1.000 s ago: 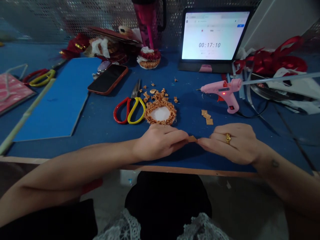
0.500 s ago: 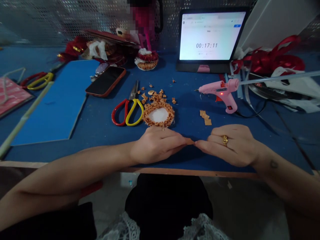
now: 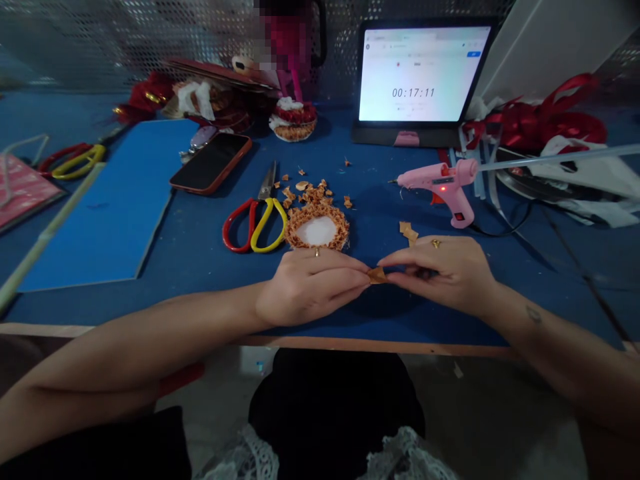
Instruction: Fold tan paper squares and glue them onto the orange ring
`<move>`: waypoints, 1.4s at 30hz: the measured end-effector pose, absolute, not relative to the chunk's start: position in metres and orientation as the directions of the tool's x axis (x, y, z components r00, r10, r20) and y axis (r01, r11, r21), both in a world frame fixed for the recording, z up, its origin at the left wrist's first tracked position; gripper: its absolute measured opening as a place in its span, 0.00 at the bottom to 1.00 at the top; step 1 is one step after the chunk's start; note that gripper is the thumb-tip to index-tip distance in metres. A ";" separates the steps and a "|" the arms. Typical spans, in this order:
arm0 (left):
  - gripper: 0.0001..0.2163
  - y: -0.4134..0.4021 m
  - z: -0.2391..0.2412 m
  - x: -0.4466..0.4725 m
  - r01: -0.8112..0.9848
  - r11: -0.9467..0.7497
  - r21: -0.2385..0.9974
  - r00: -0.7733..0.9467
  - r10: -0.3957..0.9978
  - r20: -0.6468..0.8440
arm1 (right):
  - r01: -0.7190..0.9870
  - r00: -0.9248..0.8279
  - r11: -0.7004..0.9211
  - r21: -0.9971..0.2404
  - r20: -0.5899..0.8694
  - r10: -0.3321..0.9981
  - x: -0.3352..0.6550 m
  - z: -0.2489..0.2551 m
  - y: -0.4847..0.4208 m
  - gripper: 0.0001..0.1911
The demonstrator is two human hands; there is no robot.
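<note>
My left hand (image 3: 317, 283) pinches a small tan ribbon square (image 3: 377, 275), which looks folded. On the other side, my right hand (image 3: 440, 270) has its thumb and index finger at the square's edge, slightly parted around it. Just beyond my left hand lies a ring of frilled tan pieces (image 3: 341, 227) on a white base, partly covered by my knuckles. Several folded tan pieces (image 3: 315, 193) are scattered behind the ring. Flat tan squares (image 3: 406, 228) lie overlapping beyond my right hand, which hides part of them.
Red-and-yellow scissors (image 3: 257, 223) lie left of the ring. A pink glue gun (image 3: 445, 183) with a lit red light rests at right, its cord trailing. Further back are a phone (image 3: 213, 163), a blue board (image 3: 115, 207), a tablet (image 3: 423, 73) and red ribbon (image 3: 550, 120).
My right hand has moved up and left, and its thumb and index finger have parted somewhat. The ribbon square now shows more of its face. My left hand has barely shifted.
</note>
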State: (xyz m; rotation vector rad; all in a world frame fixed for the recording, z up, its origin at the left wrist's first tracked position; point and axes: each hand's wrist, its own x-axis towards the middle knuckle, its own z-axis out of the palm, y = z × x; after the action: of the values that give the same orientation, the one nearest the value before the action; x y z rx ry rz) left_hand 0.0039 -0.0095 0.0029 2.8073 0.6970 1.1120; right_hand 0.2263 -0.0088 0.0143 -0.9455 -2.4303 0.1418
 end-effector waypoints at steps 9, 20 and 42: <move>0.02 -0.006 -0.001 0.006 0.362 -0.906 0.218 0.620 0.409 0.670 | 0.577 -0.617 0.749 -0.325 0.427 0.661 0.225 0.016 -0.009 0.05; 0.03 -0.006 -0.002 0.007 0.333 -0.916 0.223 0.623 0.392 0.677 | 0.532 -0.603 0.730 -0.429 0.412 0.682 0.223 0.016 -0.010 0.04; 0.03 -0.006 -0.001 0.009 0.283 -0.910 0.304 0.632 0.415 0.654 | 0.535 -0.560 0.665 -0.521 0.371 0.741 0.220 0.012 -0.013 0.03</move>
State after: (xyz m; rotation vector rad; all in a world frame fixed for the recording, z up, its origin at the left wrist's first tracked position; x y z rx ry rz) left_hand 0.0087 -0.0059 -0.0008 2.6795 0.5779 1.1394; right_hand 0.2196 -0.0129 0.0119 -0.9841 -2.3080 0.4732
